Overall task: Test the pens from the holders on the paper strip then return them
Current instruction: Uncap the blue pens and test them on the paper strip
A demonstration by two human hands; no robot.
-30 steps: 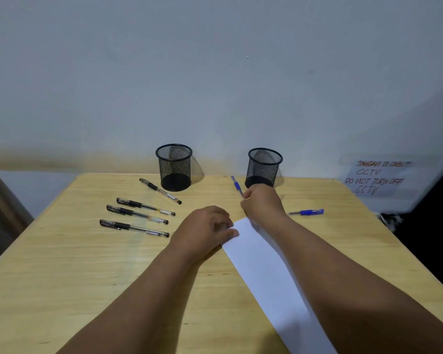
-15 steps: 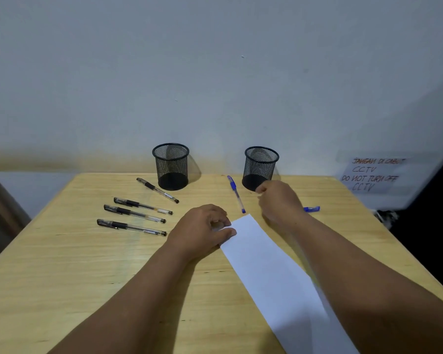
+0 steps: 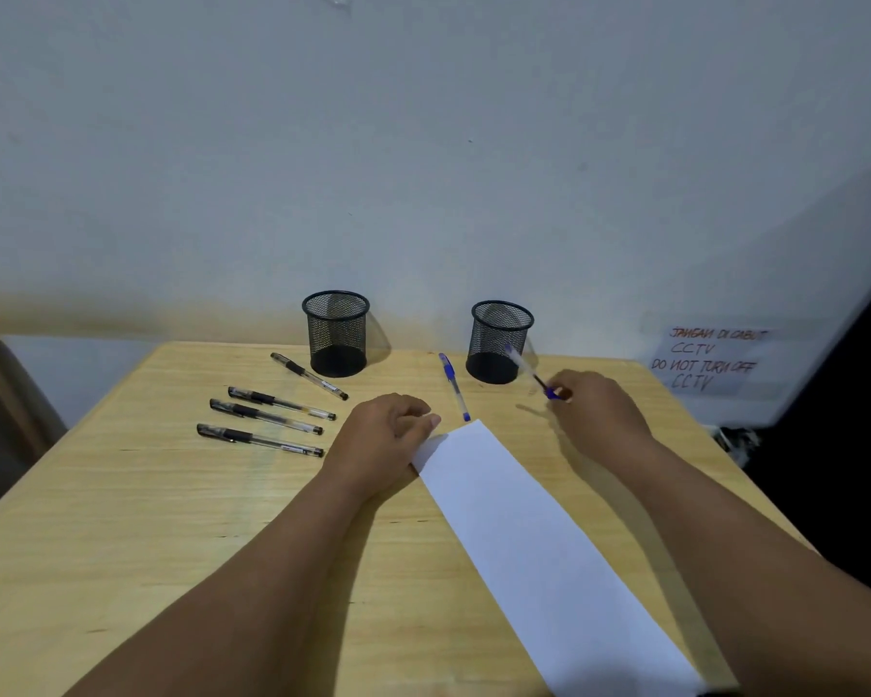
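A wooden table (image 3: 122, 520) fills the lower half of the view, set against a pale wall. A long white paper strip (image 3: 534, 545) lies diagonally across it, from near the centre down to the bottom right edge, where it is cut off.

Two forearms reach in from below. The left hand (image 3: 380, 440) rests palm down, fingers curled, pinning the strip's far corner to the table; it grips nothing else. The right hand (image 3: 599, 412), near the table's right side, is closed around the lower end of a blue pen (image 3: 526, 367), which slants up and away so that its far end shows in front of the right holder (image 3: 500, 342).

Both black mesh holders, the left holder (image 3: 336, 332) and the right one, stand at the back of the table, and both look empty. Four black pens (image 3: 265, 412) lie in a loose row left of the left hand. A second blue pen (image 3: 454, 387) lies on the table between the holders, its tip just beside the strip's far end.

By my reading, the person is picking up a blue pen to test. The next move calls for bringing its tip down onto the strip while the left hand holds the paper flat.

The held pen is motion-blurred, so whether it is capped cannot be made out. No marks are visible on the strip. A handwritten notice (image 3: 707, 359) on the wall at right is only partly legible.
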